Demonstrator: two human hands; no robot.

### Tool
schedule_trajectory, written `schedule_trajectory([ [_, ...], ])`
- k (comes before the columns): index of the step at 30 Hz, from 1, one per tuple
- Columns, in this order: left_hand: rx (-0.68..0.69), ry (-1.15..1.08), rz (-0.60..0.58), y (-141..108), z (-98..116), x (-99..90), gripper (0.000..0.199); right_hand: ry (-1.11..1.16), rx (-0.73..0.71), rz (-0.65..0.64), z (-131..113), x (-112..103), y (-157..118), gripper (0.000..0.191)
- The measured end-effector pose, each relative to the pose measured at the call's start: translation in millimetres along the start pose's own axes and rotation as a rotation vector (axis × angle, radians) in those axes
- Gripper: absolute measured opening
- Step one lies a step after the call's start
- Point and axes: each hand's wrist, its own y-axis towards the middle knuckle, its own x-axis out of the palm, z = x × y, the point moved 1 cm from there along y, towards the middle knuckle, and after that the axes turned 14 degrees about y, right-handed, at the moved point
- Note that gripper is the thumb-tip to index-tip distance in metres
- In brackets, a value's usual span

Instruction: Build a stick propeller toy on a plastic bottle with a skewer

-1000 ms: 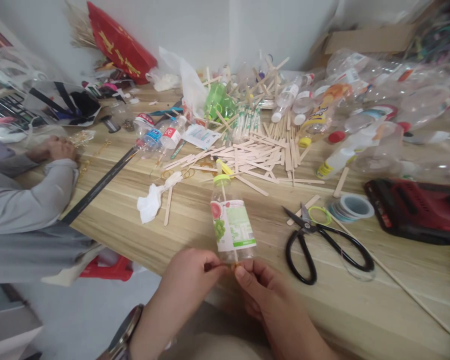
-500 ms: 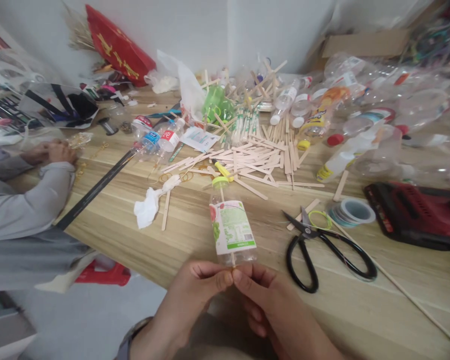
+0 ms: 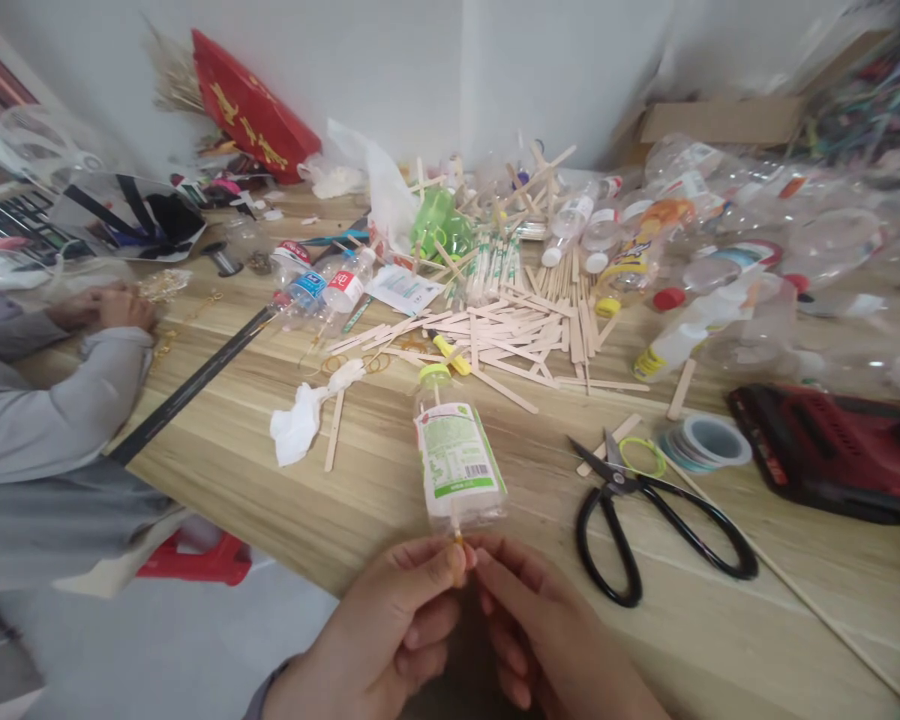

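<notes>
Landmark: plastic bottle [image 3: 457, 455], lying on the wooden table [image 3: 285, 500], long axis running away from the person, green cap [image 3: 434, 375] at the far end, base at the near end. Left hand [image 3: 390, 640] is seen just below-left of the bottle base, fingers closed in a pinch. A thin stick [image 3: 456, 533] pokes out of the base, gripped between both hands' fingertips. Right hand [image 3: 547, 640] sits just below-right of the base, pinched on the same stick. Both hands equally near. Black scissors [image 3: 645, 520] lie right of the bottle, untouched.
</notes>
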Motion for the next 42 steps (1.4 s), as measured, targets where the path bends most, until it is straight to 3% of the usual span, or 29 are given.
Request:
schedule_trajectory([
  [10,-0.036,0.054,-0.075,1,-8,-3.7,0.051,-0.098,0.024,0.046,-6,4,-2,0.053],
  [19,0.062,0.031,0.064,9,-14,2.8,0.049,-0.13,-0.018,-0.059,3,-1,-3,0.054],
  [25,0.109,0.016,0.08,6,-12,4.7,0.043,-0.23,-0.225,0.079,-2,-3,-10,0.043],
  [34,0.096,0.014,0.077,7,-15,2.5,0.046,-0.564,-0.63,0.163,-17,-3,-12,0.021],
  [37,0.104,0.018,0.043,7,-14,3.9,0.045,-0.486,-0.462,0.174,-17,-1,-10,0.023],
  [40,0.106,0.018,0.027,8,-14,5.5,0.045,-0.23,-0.222,0.13,-14,2,-8,0.029],
  [42,0.103,0.01,0.012,9,-14,6.3,0.045,-0.03,-0.158,0.087,-12,4,-7,0.031],
])
